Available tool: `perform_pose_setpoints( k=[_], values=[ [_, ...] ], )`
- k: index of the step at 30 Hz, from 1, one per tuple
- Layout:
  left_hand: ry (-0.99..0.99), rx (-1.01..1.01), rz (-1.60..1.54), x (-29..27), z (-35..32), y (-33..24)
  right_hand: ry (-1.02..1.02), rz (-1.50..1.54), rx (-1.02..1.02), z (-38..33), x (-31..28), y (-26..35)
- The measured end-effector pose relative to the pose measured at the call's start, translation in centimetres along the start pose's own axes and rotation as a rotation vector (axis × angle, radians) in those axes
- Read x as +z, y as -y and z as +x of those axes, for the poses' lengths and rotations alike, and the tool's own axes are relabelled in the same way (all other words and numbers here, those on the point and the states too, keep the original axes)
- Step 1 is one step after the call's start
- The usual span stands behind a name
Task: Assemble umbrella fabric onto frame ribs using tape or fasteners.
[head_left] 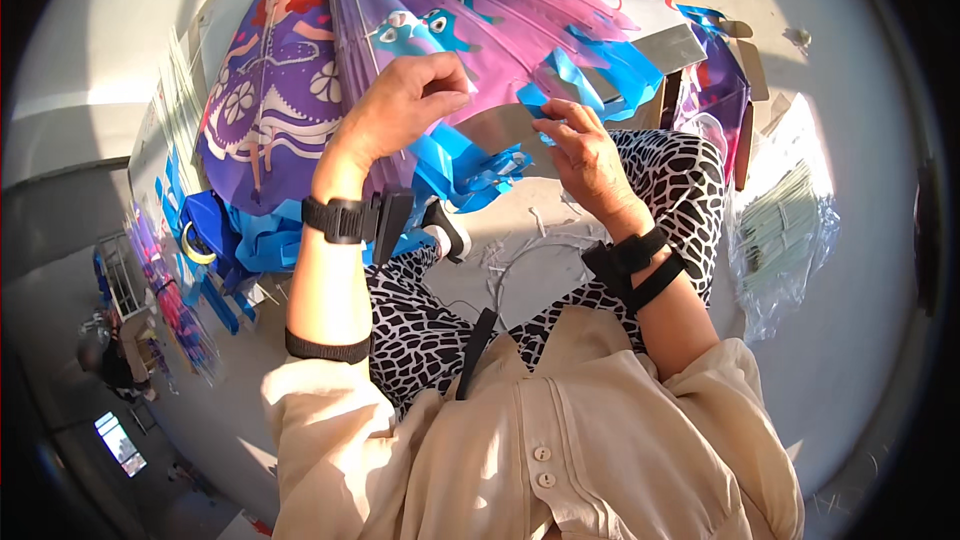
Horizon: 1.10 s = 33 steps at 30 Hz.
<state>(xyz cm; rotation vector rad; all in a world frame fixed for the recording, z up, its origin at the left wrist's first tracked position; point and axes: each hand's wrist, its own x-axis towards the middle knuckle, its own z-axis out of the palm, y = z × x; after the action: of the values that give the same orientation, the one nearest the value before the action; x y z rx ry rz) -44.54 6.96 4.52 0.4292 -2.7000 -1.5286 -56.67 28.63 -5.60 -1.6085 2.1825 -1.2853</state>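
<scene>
A purple and pink kite (500, 25), printed with a red-haired figure in a gown and blue fish, lies spread in front of me with thin rods along it. My left hand (405, 105) is over its near edge, thumb and fingertips pinched together; what they hold, if anything, is too small to make out. To the right, my right hand (588, 155) has its fingers closed on a blue ribbon (531, 96) by the kite's edge. Looped blue ribbon tails (460, 165) hang between and below my hands. Both wrists wear black straps.
A white board (655, 15) lies under the kite. At right are an open carton (745, 130) with purple kite material and a clear plastic bag of pale rods (780, 220). Bundled kites (175, 290) and blue ribbon heaps (265, 240) lie left. White scraps litter the floor.
</scene>
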Motion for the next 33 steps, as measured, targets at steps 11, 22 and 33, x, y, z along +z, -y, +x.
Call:
perform_pose_setpoints(
  k=[11, 22, 33],
  values=[
    [0.554, 0.027, 0.358, 3.7, 11.3, 1.4, -0.042, 0.044, 0.045, 0.3, 0.3, -0.5],
    [0.606, -0.018, 0.159, 3.2, 11.1, 1.4, -0.123, 0.369, 0.359, 1.8, 0.1, 0.1],
    [0.488, -0.093, 0.227, 2.8, 10.4, 0.7, -0.092, 0.585, 0.745, 5.3, 0.7, -0.4]
  ],
)
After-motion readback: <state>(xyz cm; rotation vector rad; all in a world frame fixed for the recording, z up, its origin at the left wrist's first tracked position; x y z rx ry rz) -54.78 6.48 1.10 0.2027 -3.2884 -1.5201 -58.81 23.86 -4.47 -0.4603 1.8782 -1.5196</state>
